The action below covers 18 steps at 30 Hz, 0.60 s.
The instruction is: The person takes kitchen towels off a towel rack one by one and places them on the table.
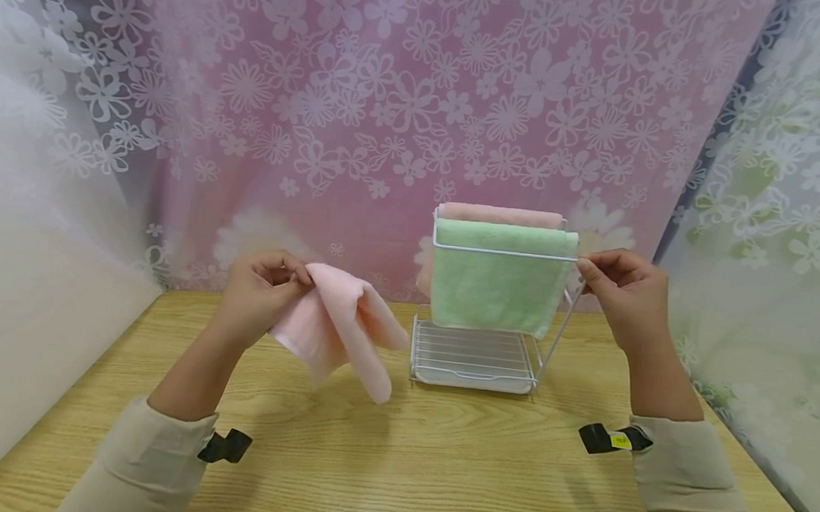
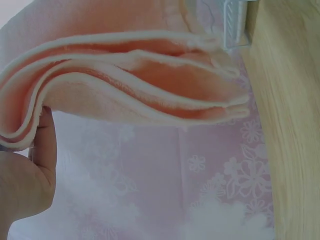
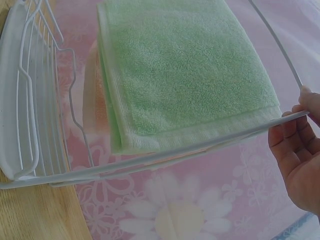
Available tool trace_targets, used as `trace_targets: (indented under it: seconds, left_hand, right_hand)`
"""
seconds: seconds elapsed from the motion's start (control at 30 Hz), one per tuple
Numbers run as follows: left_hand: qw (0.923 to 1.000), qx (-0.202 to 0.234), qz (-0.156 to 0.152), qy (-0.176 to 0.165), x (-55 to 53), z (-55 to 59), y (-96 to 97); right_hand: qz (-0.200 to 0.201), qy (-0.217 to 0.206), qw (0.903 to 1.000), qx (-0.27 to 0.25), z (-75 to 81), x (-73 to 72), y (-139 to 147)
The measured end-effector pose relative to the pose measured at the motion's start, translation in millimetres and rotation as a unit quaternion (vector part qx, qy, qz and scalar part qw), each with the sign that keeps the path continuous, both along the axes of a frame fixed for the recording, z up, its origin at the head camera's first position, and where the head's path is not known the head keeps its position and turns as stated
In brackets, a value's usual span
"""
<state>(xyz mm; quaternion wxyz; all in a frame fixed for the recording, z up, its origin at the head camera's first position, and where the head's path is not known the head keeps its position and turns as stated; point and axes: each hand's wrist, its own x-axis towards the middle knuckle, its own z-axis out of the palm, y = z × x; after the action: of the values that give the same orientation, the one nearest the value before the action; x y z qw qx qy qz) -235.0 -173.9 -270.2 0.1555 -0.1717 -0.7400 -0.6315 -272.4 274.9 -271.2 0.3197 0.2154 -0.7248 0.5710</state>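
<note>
A folded pink towel (image 1: 338,322) hangs from my left hand (image 1: 260,290), which pinches it at its upper left edge. In the left wrist view the folded layers of the pink towel (image 2: 125,95) fan out from the fingers of that hand (image 2: 30,175). My right hand (image 1: 626,297) pinches the upper front corner of a white wire rack (image 1: 505,252). Over the rack's upper bars hangs a folded green towel (image 1: 500,285). Behind it, another pink towel (image 1: 500,214) is draped, mostly hidden. The right wrist view has the thumb and fingers on the rack's rod (image 3: 200,143).
The rack's base holds a wire shelf over a white tray (image 1: 473,381) on the wooden table (image 1: 440,461). A pink floral curtain (image 1: 390,114) hangs behind, with pale floral sheets at both sides. Each sleeve carries a black strap device (image 1: 225,446).
</note>
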Motion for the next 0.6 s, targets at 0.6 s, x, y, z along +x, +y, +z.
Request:
trace_targets:
  seconds: [0.6]
  left_hand:
    - [0.9891,-0.13,-0.042,-0.056,-8.3,-8.6,-5.9]
  right_hand:
    - [0.001,0.001,1.0,-0.003,-2.7,-2.6,2.1]
